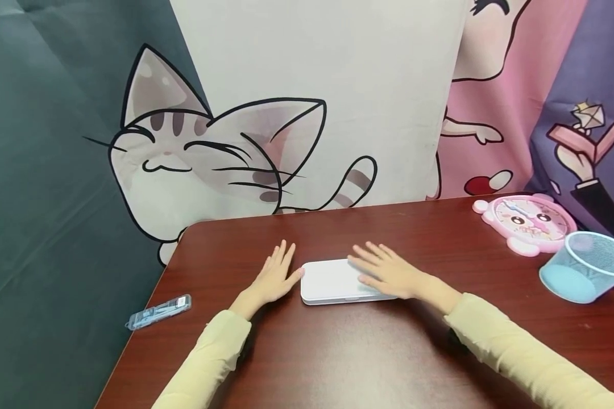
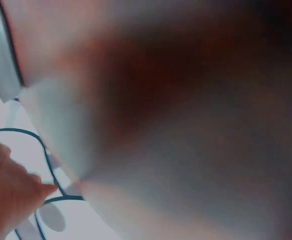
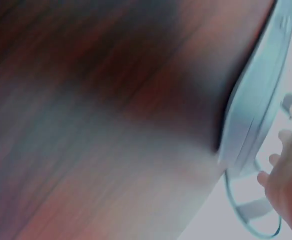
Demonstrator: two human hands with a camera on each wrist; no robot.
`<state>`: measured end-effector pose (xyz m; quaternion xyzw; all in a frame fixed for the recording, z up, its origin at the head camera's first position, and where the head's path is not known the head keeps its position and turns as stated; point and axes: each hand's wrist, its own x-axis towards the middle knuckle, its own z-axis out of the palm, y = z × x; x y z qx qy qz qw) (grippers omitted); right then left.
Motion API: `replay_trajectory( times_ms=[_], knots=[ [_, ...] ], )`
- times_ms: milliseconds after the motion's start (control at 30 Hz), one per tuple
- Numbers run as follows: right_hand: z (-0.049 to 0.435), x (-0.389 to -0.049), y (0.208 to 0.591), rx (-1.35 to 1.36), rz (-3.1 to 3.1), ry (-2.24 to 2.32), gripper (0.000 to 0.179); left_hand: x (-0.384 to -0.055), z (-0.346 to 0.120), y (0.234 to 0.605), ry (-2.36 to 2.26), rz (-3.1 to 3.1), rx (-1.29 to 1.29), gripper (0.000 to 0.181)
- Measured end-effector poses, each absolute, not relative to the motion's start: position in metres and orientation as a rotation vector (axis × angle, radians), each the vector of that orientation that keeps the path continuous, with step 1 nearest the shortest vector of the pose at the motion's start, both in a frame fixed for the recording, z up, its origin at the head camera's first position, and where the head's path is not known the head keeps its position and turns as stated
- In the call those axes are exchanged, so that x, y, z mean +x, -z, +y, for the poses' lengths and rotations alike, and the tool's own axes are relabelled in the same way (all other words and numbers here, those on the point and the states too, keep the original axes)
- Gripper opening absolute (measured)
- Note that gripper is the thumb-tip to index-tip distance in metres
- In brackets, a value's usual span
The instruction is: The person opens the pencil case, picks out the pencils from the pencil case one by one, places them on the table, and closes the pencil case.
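A flat white box with rounded corners, shaped like a pencil case (image 1: 327,281), lies shut on the table. My left hand (image 1: 273,279) is just left of it, fingers straight and thumb tip right at the box's left end. Over the box's right part spreads my right hand (image 1: 386,271), its fingers straight and hiding that end. In the left wrist view, a corner of the pencil case (image 2: 3,60) shows above the left hand (image 2: 11,192). The right wrist view has the side of the pencil case (image 3: 258,95) beside the fingers of the right hand (image 3: 288,175).
Near the left edge of the brown table (image 1: 337,352) lies a slim clear case (image 1: 158,312) with blue items inside. At the right stand a pink animal-shaped clock (image 1: 534,221) and a light blue mesh basket (image 1: 583,267). A cartoon-printed cloth (image 1: 389,102) hangs behind the table.
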<state>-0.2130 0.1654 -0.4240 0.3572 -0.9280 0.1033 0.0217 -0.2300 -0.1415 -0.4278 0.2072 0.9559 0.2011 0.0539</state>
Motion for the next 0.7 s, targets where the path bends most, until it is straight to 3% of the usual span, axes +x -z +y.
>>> replay_trajectory(
  times_ms=[300,533,700],
  knots=[
    [0.14,-0.205,0.416,1.315,-2.819,-0.068,0.073,-0.224,-0.121,0.412,-0.625,2.541,0.872,0.107],
    [0.121,-0.199,0.415,1.412,-2.304,0.51,0.049,-0.223,-0.116,0.419,-0.609,2.591,0.897,0.099],
    [0.114,-0.193,0.417,1.378,-2.243,0.597,0.037,-0.224,-0.115,0.42,-0.588,2.609,0.939,0.098]
  ],
)
